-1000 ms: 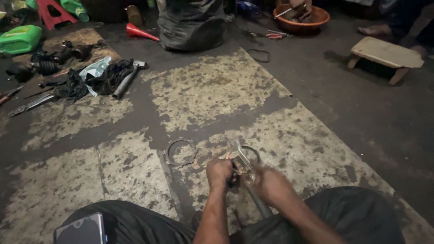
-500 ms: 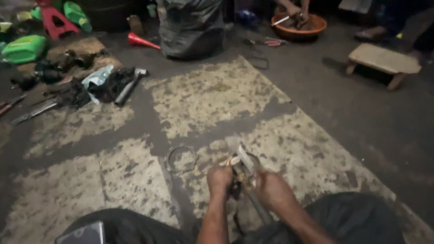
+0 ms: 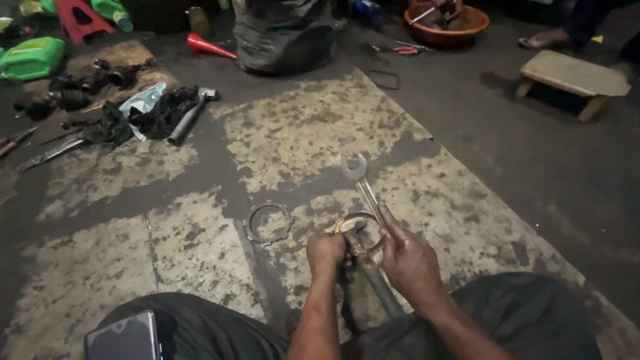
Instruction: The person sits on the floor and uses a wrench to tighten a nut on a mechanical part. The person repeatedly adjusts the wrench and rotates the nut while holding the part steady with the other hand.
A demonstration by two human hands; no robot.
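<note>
My left hand [image 3: 325,253] is closed around a dark metal part with a round brass-coloured ring [image 3: 359,230] at its top. My right hand [image 3: 408,260] grips a silver open-ended spanner [image 3: 360,180] whose jaw points away from me, its shaft lying against the ring. A grey shaft [image 3: 381,293] runs from the part down between my knees. A toothed metal ring [image 3: 267,223] lies flat on the worn floor mat [image 3: 300,133] just left of my hands.
A phone [image 3: 123,337] rests on my left thigh. Tools, a hammer [image 3: 190,115] and dark rags lie at the upper left beside green jugs [image 3: 30,57]. A low wooden stool [image 3: 573,77], an orange bowl [image 3: 447,20] and a dark sack [image 3: 283,33] stand at the back.
The spanner has swung up and stretched further away from me over the ring. Both hands stay at the part, and the view has tipped slightly downwards.
</note>
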